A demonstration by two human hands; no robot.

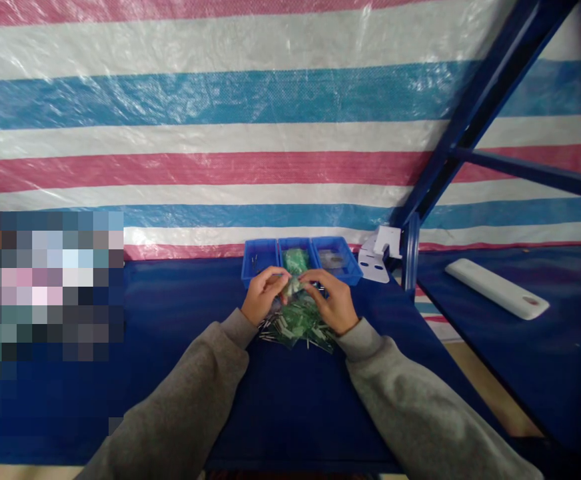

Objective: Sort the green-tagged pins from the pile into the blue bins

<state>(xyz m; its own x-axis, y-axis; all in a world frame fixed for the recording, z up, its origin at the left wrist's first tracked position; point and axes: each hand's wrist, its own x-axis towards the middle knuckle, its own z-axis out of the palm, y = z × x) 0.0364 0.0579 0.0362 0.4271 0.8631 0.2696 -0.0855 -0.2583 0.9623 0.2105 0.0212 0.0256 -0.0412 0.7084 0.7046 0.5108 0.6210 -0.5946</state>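
Greenish and see-through, the small bag (pixel 293 287) is pinched between your left hand (pixel 262 293) and right hand (pixel 335 301), by the pile (pixel 296 323); it is likely light, limp and slippery, so hold its edges.

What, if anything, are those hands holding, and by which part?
A small, see-through plastic bag, held at opposite sides, seemingly near its top, by the left hand and right hand; exact edges are blurred.

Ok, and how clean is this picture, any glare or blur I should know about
In the head view, glare streaks the striped sheet; in that same head view, coarse pixelation hides part of the left side, the upper right corner falls dark, and the clear plastic between the left hand and right hand looks soft.
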